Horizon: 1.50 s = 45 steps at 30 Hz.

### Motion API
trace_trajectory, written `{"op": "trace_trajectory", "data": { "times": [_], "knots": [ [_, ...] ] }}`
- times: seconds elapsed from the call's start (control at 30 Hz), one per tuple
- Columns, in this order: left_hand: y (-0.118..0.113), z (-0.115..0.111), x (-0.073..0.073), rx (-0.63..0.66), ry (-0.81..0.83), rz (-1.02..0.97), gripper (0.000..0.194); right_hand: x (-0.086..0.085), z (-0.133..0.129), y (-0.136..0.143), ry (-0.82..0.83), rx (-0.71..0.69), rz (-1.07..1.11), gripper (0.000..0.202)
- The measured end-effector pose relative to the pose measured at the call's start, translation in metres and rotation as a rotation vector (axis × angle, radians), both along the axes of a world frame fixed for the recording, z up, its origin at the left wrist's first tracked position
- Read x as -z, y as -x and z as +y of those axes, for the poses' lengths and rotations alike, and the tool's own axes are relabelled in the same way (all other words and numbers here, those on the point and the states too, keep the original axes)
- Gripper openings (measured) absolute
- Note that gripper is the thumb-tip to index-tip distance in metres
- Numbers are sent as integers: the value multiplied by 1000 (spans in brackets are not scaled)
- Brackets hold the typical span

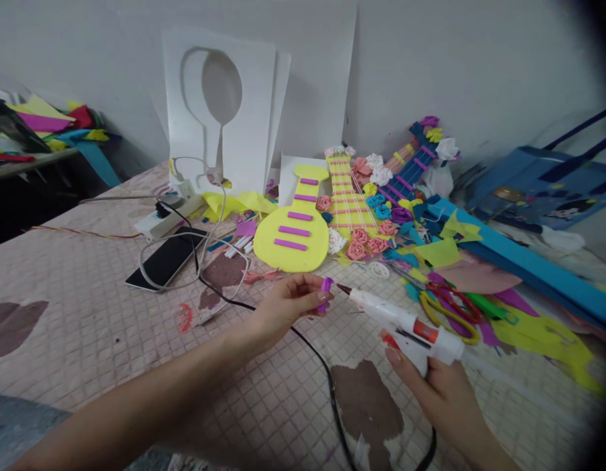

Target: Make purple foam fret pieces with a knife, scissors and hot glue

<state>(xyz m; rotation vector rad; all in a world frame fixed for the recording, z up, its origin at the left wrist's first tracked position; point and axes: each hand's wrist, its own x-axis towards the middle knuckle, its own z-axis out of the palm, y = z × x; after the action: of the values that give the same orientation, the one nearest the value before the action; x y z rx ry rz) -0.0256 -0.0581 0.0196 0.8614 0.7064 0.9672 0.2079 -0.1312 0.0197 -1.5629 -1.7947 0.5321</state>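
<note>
Between its thumb and fingers, my left hand [287,304] pinches a small purple strip [325,294], which looks like paper or foam. My right hand [437,389] grips a white hot glue gun [393,315] by its handle, and a clear glue stick [518,386] juts from the back. The brown nozzle points at the purple strip, close to it. Just beyond my hands lies a yellow guitar-shaped cutout [291,247] with several purple bars across it. A second yellow guitar shape [349,196] with white strings and paper flowers leans behind it.
A black phone [168,258], tangled cables and a white power strip [170,216] lie at left. Yellow-handled scissors [448,320], red-handled scissors [454,302] and coloured scraps cover the right. White boards with cutouts [253,98] lean on the wall; a blue bag [542,183] stands far right.
</note>
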Motion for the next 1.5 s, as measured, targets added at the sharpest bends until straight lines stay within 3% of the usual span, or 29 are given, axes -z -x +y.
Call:
{"op": "trace_trajectory", "data": {
  "times": [0.07, 0.23, 0.3, 0.37, 0.47, 0.5, 0.63, 0.73, 0.93, 1.07, 1.17, 1.23, 1.3, 1.4, 1.5],
  "knots": [
    [0, 0, -1, -14, 10, -3, 32, 4, 2, -5, 101, 91, 124, 21],
    [-1, -1, -1, -26, 42, 7, 34, 14, 24, -20, 368, 224, 679, 23],
    [-2, -2, 0, -12, 40, -1, 33, 14, 33, -31, 482, 230, 686, 26],
    [-3, -3, 0, 11, 45, -19, 31, 9, 38, -45, 539, 206, 434, 35],
    [-4, -5, 1, 45, 67, -52, 29, -4, 37, -58, 321, 231, -125, 42],
    [-5, -6, 1, 55, 75, -62, 28, -8, 35, -56, 221, 219, -222, 40],
    [-6, -8, 3, 89, 109, -92, 25, -22, 26, -23, -44, -95, -135, 29],
    [-6, -9, 4, 113, 119, -115, 23, -23, 29, 9, -150, -309, -135, 36],
    [-6, -11, 4, 124, 113, -142, 20, -16, 44, 33, -245, -444, -226, 48],
    [-6, -10, 6, 97, 143, -160, 21, -10, 47, 34, -413, -490, -495, 56],
    [-4, -8, 6, 84, 183, -139, 21, -5, 45, 32, -438, -485, -620, 62],
    [-4, -7, 3, 88, 188, -134, 22, -5, 43, 32, -363, -520, -512, 64],
    [-4, -6, 0, 92, 168, -136, 23, -5, 40, 33, -239, -506, -254, 62],
    [-5, -7, -2, 95, 125, -126, 22, -8, 41, 38, -11, -367, 200, 47],
    [-6, -8, 0, 106, 73, -96, 22, -11, 48, 45, 162, -296, 502, 31]
  ]
}}
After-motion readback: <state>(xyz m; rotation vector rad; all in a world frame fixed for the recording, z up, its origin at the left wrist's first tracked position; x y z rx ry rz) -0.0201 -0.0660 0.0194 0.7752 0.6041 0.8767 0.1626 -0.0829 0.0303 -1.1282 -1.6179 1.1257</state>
